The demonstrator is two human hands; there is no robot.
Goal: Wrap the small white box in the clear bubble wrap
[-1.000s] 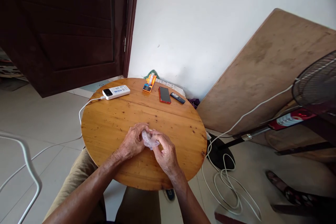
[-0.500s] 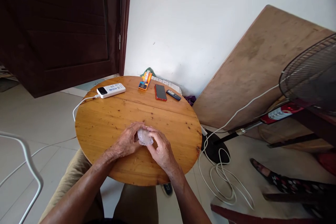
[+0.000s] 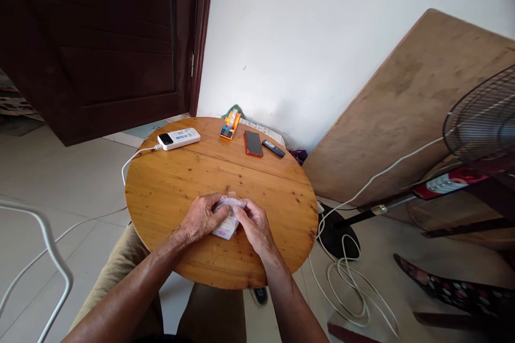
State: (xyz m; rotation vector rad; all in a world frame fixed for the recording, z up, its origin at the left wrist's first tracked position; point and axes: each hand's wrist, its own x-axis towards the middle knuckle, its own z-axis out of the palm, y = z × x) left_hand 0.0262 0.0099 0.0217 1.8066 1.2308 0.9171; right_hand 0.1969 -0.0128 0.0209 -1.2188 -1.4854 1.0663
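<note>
So in the head cam view I've got both hands on one little packet [image 3: 226,229] in crinkly see-through plastic, right by the near side of the round wooden counter [image 3: 173,182]. The left hand [image 3: 202,218] is curled in around one side with the thumb laid over the top, and the right hand [image 3: 255,223] has the other side, thumb on top too, so both are closed down on it with only a packet's width between them. Can't tell if the bottom of it is touching the wood. A small pale tab [image 3: 232,194] pokes out past the far edge.

Toward the back of the counter, left to right: a white power bank [image 3: 185,138] with a cable in its left end, an orange tape dispenser [image 3: 230,124], a phone [image 3: 253,144] in a red case lying flat, and a dark handheld gadget [image 3: 273,148] just beside it. Dark door [image 3: 120,53] off to the left, a big board [image 3: 374,118] leaning on the wall, and a fan [image 3: 478,118] on the right. Somebody else's leg [image 3: 462,289] in flowery fabric is down at lower right.
</note>
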